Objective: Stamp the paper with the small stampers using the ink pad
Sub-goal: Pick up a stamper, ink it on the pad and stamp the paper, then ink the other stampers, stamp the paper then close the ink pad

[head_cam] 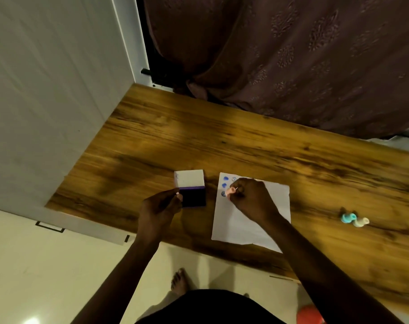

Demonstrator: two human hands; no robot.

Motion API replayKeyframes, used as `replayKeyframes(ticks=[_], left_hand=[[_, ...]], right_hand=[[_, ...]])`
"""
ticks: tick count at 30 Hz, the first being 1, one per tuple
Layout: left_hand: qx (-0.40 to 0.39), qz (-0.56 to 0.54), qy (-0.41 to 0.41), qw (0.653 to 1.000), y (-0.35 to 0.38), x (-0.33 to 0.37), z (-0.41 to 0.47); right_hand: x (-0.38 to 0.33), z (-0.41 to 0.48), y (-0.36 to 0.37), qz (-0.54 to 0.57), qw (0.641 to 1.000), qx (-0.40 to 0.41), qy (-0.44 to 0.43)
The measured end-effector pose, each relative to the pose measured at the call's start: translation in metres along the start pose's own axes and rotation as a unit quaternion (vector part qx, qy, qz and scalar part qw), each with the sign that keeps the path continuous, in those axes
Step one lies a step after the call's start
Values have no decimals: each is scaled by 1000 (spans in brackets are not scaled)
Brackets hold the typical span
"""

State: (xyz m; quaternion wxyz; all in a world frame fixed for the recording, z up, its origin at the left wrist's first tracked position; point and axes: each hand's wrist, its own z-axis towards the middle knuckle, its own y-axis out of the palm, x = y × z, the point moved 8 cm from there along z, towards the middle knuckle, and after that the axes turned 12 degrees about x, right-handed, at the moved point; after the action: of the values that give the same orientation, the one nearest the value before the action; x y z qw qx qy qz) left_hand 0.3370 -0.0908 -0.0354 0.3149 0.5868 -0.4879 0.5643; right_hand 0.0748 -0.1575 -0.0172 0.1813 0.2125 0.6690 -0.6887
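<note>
A white sheet of paper lies on the wooden table, with several blue stamp marks near its top-left corner. My right hand grips a small pink stamper over that corner, close to the marks. Left of the paper sits the ink pad, its white lid flipped open behind the dark purple pad. My left hand holds the pad's left edge with its fingertips. Two more small stampers, a teal one and a cream one, lie on the table to the right.
A brown patterned curtain hangs behind the table's far edge. A white panel borders the table on the left. My bare foot shows on the pale floor below the near edge, and a red object sits at the bottom.
</note>
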Motion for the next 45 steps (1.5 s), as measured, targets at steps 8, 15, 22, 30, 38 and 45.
replayKeyframes(ticks=[8, 15, 22, 30, 38, 45], left_hand=[[-1, -2, -9, 1000, 4, -3, 2], [-2, -3, -11, 1000, 3, -4, 4], [-10, -13, -20, 1000, 12, -7, 6], [-16, 3, 7, 1000, 24, -8, 7], [-37, 8, 19, 999, 41, -3, -3], [-50, -90, -73, 992, 73, 13, -24]], right_hand=[[-4, -23, 25, -27, 999, -8, -26], [-2, -23, 37, -53, 997, -32, -36], [1, -23, 43, -64, 997, -23, -24], [4, -23, 44, -60, 998, -14, -17], [8, -13, 26, 1, 1000, -22, 20], [48, -38, -31, 420, 868, 8, 264]])
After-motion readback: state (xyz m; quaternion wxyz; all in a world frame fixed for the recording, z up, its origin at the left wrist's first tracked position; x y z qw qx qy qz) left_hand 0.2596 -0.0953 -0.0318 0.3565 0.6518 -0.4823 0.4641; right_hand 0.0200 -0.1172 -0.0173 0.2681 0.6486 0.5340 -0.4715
